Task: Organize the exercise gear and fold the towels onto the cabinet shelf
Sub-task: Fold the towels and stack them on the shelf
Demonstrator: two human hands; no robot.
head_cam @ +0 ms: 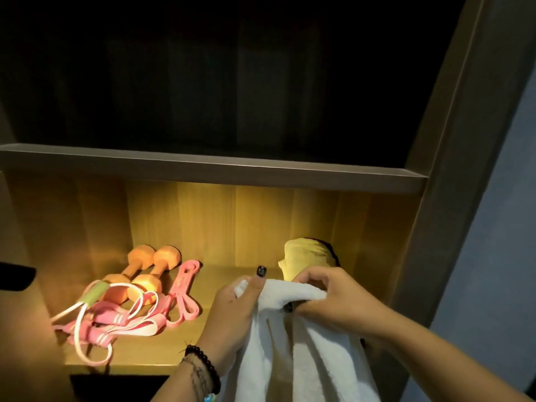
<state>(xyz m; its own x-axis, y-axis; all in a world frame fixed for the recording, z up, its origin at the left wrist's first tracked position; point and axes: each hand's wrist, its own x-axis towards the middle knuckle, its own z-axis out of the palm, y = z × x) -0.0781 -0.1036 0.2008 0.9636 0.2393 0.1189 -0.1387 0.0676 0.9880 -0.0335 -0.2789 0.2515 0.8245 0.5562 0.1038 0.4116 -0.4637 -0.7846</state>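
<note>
Both hands hold a white towel (293, 343) by its top edge, in front of the lit shelf (220, 285). The left hand (235, 311) pinches one corner and the right hand (333, 300) grips the other. Two orange dumbbells (145, 271) and pink bands (179, 297) lie on the shelf's left side.

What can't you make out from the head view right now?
- White towel: its lower part is cut off by the bottom edge; both the left hand and the right hand cover its top fold.
- Yellow cloth: its base is hidden behind the hands.
- Upper shelf: the space above it is too dark to see.
</note>
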